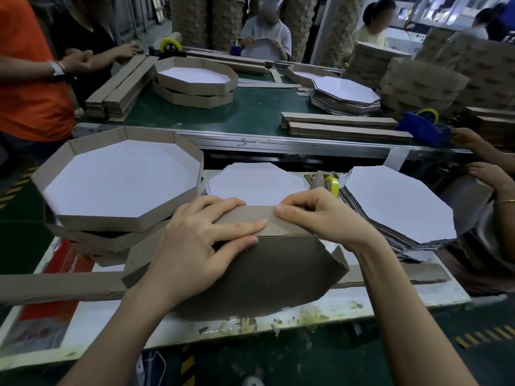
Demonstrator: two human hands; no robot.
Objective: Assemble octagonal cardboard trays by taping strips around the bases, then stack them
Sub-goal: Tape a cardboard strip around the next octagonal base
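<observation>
Nearest: octagonal base (264, 274), brown side up, is held tilted over the front of the white bench (390, 299). A cardboard strip (250, 214) is set along its far edge. It is gripped by the L hand (192, 240), thumb flat on it, fingers curled over the top, and pinched at the top edge by the R hand (320, 215). Further back, finished trays (111, 222) are stacked at left, flat bases (398, 204) piled at right, w/ a yellow tape roll (333, 186) between. Beyond, more trays (195, 84) are seen on the green belt (250, 115).

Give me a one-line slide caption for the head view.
Left hand and right hand hold a cardboard strip along the edge of a brown octagonal base; finished trays stacked alongside.
</observation>
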